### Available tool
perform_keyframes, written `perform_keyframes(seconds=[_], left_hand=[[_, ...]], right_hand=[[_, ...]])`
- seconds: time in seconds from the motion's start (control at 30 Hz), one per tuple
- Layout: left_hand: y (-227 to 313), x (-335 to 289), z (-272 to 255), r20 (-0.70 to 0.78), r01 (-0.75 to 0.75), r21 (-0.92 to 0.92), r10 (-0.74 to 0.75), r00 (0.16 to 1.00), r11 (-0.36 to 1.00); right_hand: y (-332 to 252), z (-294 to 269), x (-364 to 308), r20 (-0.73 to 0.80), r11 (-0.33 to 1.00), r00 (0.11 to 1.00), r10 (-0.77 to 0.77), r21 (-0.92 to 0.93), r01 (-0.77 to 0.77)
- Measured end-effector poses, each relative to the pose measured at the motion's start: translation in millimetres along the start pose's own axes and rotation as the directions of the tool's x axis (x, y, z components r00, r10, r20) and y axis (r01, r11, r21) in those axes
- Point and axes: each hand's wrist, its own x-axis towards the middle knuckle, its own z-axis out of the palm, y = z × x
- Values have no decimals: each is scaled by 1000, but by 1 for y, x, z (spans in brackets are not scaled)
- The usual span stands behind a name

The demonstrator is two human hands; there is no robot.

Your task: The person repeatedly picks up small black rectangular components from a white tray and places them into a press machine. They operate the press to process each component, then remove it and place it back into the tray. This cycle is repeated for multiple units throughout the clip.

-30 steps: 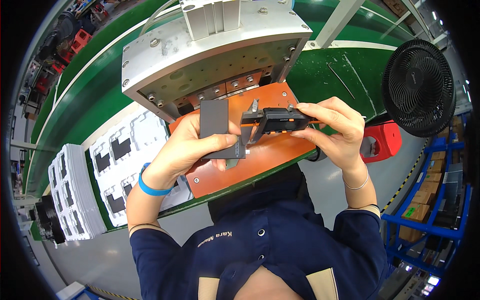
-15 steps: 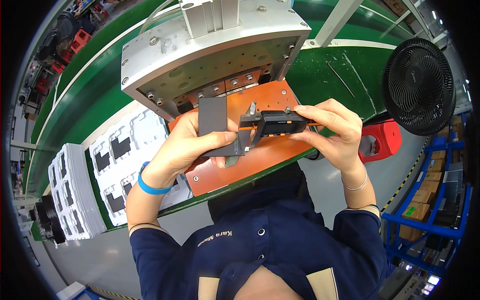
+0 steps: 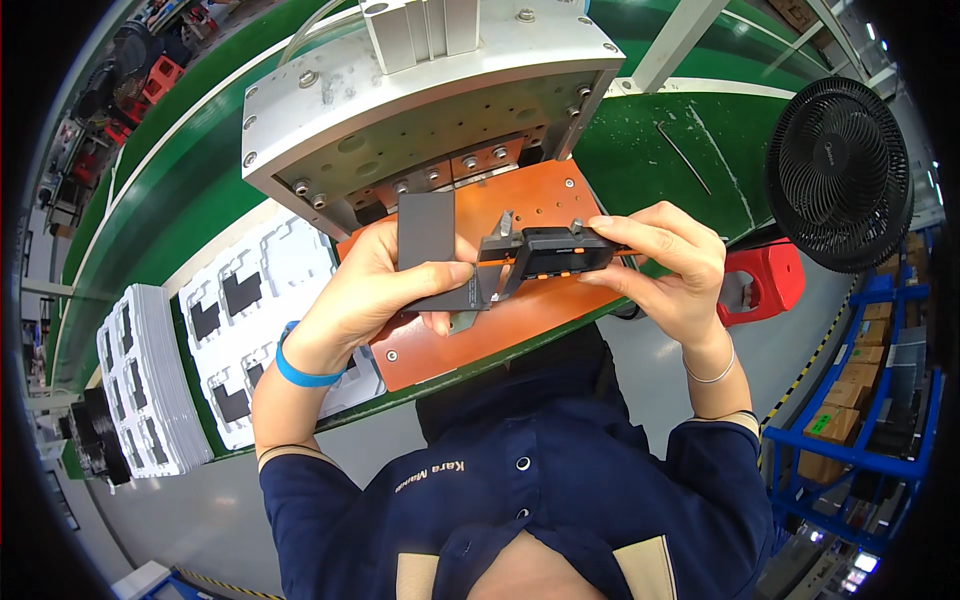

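Note:
My left hand (image 3: 385, 280) grips a dark grey L-shaped flat piece (image 3: 426, 235), thumb on its face and fingers behind. In my right hand (image 3: 668, 255) is a black digital caliper (image 3: 562, 252) with orange trim, pinched at its right end between thumb and fingers. The caliper's jaws meet the lower right arm of the L-shaped piece; whether they clamp it is hard to make out. Both are held above an orange plate (image 3: 540, 325), in front of a metal press frame (image 3: 430, 110). Part of the left fingers is hidden behind the piece.
White trays (image 3: 262, 270) with dark L-shaped pieces lie at left, beside a tall stack of similar trays (image 3: 160, 385). A hex key (image 3: 683, 158) rests on the green bench at right. A black fan (image 3: 840, 170) and a red stool (image 3: 765, 282) stand to the right.
The caliper has tilted slightly, so its display faces me less. My left hand and the L-shaped piece stay nearly still.

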Motion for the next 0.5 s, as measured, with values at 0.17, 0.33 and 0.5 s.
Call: perform_keyframes(seconds=[0.17, 0.33, 0.5], left_hand=[[1, -1, -3, 23, -4, 43, 3, 1000, 999], [5, -16, -5, 43, 39, 130, -44, 998, 991], [24, -94, -22, -30, -149, 549, 197, 980, 822]], right_hand=[[-1, 0, 2, 20, 1000, 1000, -6, -2, 6], [-3, -13, 1, -9, 995, 995, 98, 18, -98], [52, -53, -30, -143, 928, 917, 373, 47, -370]])
